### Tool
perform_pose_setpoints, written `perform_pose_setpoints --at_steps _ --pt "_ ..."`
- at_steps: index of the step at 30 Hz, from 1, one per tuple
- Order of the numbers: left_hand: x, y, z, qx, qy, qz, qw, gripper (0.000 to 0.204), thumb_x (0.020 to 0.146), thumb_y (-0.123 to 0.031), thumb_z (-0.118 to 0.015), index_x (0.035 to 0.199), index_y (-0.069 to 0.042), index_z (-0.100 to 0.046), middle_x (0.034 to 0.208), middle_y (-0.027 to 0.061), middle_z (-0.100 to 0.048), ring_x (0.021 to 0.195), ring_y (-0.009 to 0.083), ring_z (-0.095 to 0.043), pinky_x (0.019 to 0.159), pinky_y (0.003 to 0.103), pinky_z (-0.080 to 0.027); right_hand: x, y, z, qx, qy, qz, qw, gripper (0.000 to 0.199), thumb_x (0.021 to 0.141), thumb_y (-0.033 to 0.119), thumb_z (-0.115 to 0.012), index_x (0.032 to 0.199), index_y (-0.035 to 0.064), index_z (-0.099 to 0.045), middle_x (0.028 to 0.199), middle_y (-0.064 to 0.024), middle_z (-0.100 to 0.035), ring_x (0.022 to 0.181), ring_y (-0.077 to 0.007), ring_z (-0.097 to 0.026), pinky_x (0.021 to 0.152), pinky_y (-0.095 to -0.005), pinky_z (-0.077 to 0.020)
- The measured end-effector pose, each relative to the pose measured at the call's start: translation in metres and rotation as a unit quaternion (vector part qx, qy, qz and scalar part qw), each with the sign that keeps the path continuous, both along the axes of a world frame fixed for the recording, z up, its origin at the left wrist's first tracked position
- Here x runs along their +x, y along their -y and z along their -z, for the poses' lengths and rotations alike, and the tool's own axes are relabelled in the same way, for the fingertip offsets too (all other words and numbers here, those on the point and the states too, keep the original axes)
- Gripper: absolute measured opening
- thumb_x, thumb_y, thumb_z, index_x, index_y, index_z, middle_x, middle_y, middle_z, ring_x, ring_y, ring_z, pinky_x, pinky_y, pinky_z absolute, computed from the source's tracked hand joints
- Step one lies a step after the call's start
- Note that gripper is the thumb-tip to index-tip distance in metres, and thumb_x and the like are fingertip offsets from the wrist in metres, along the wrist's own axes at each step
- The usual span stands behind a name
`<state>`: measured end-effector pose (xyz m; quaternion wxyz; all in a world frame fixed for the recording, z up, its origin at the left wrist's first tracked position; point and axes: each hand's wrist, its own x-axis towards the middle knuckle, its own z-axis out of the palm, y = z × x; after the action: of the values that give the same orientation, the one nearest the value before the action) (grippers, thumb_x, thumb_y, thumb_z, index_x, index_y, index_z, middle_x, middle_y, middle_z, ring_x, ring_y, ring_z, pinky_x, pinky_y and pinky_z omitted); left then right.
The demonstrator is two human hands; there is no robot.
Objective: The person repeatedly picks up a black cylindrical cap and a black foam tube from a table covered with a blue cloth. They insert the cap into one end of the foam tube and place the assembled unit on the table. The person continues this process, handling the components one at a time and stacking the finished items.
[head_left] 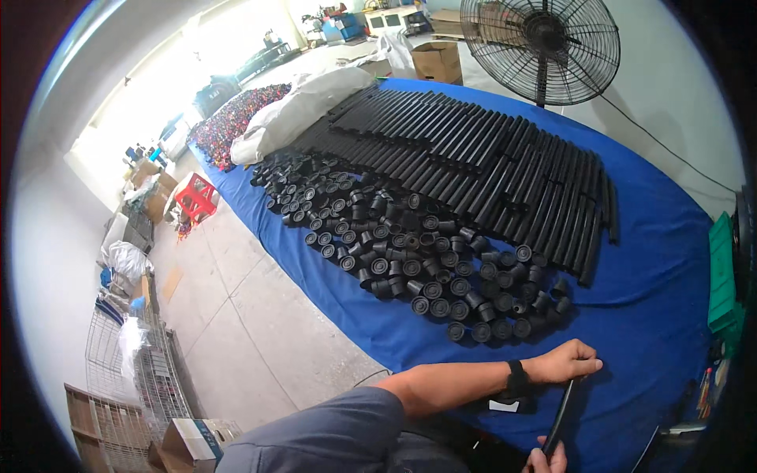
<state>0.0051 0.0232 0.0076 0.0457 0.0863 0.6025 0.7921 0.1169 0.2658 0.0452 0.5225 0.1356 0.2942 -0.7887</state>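
Observation:
A slim black tube (561, 414) slants between my two hands over the near end of the blue-covered table. My left hand (564, 361), with a dark band on its wrist, is closed around the tube's upper end. Lower down, at the picture's bottom edge, my right hand (546, 457) grips the other end with thumb and fingers. Just beyond my left hand lies a wide heap of black round caps (460, 309). Behind the heap, many similar black tubes (481, 169) lie side by side in rows. My left palm hides the upper tip of the held tube.
Blue cloth (646, 292) covers the long table. A white sack (303, 114) and a pile of small coloured pieces (236, 122) lie at its far end. A large fan (544, 35) stands behind. Green bins (721, 272) edge the right; a red stool (195, 197) stands left on the floor.

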Motion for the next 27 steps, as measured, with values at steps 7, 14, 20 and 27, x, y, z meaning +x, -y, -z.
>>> perform_pose_setpoints --at_steps 7,14,20,27 --pt "0.005 0.009 -0.015 0.024 0.024 0.08 0.996 0.042 0.103 -0.032 -0.062 0.072 -0.005 -0.06 0.061 -0.0052 -0.048 0.056 0.0056 -0.044 0.051 0.029 -0.036 -0.003 0.017 -0.025 0.383 -0.375 -0.101 0.838 0.033 0.099 0.015 -0.065 0.127 0.0039 -0.053 0.069 0.0034 -0.05 0.049 -0.0059 -0.046 0.043 -0.022 -0.0389" --pt "0.002 0.002 0.003 0.025 -0.044 -0.022 0.998 0.045 0.103 -0.033 -0.059 0.07 -0.002 -0.059 0.061 -0.0002 -0.054 0.058 0.009 -0.049 0.053 0.032 -0.04 -0.009 0.021 -0.038 0.111 -0.069 -0.026 0.991 0.028 0.101 0.011 -0.059 0.128 0.0051 -0.052 0.068 0.0005 -0.045 0.049 -0.0075 -0.043 0.04 -0.0214 -0.0353" --pt "-0.015 -0.005 0.004 0.011 -0.055 -0.033 0.998 0.042 0.1 -0.03 -0.061 0.071 0.0 -0.062 0.06 0.002 -0.056 0.057 0.0109 -0.051 0.054 0.034 -0.042 0.004 0.043 -0.044 0.296 -0.227 -0.078 0.925 0.024 0.102 0.007 -0.056 0.126 0.0074 -0.051 0.07 0.0017 -0.042 0.046 -0.0072 -0.038 0.038 -0.0209 -0.0326" --pt "-0.019 0.009 0.003 0.032 -0.009 -0.021 0.999 0.038 0.098 -0.03 -0.065 0.073 -0.001 -0.066 0.06 -0.0005 -0.055 0.057 0.0098 -0.05 0.054 0.033 -0.041 0.008 0.009 -0.056 0.382 -0.172 -0.013 0.908 0.012 0.102 0.014 -0.056 0.093 0.0111 -0.049 0.068 0.0002 -0.047 0.048 -0.0084 -0.043 0.038 -0.0222 -0.0335"
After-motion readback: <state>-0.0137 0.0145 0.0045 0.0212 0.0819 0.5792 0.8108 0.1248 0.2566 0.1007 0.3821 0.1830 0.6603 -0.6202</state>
